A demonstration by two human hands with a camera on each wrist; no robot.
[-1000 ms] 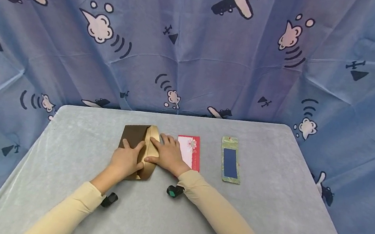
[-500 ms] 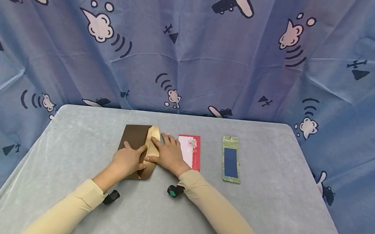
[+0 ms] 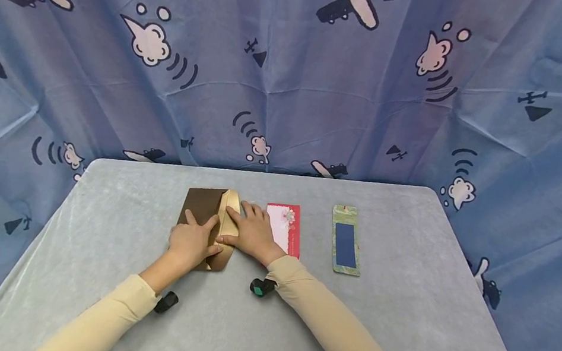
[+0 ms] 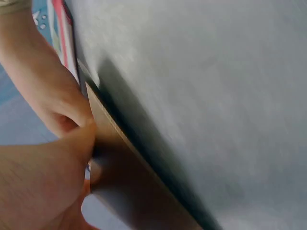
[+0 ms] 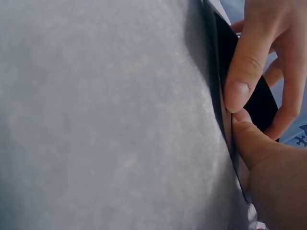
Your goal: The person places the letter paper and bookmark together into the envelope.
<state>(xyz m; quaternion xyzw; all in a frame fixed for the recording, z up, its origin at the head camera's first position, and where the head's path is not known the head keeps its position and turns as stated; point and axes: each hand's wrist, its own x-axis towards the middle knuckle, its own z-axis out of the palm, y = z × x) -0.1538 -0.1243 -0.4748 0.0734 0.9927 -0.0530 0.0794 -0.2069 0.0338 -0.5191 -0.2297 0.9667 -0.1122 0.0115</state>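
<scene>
A dark brown envelope (image 3: 202, 200) with a folded gold flap (image 3: 231, 197) lies at the middle left of the table. My left hand (image 3: 189, 242) rests on its brown side, fingers spread, with fingertips at the flap's edge. From the right, my right hand (image 3: 253, 234) lays its extended fingers and thumb on the flap. Seen low from the left wrist, the envelope (image 4: 139, 182) stands slightly off flat, casting a shadow. Both thumbs meet at its near edge in the right wrist view, where the left thumb (image 5: 240, 91) touches the tip of the right thumb (image 5: 247, 132).
A pink and red card (image 3: 295, 225) with a floral print lies partly behind my right hand. Farther right is a narrow green piece with a dark blue panel (image 3: 345, 244). Grey cloth covers the table (image 3: 402, 312), and a blue patterned curtain (image 3: 290, 111) hangs behind it.
My left hand has shifted slightly to the right on the envelope, and the dark gap beside the flap looks narrower. My right hand stays in place.
</scene>
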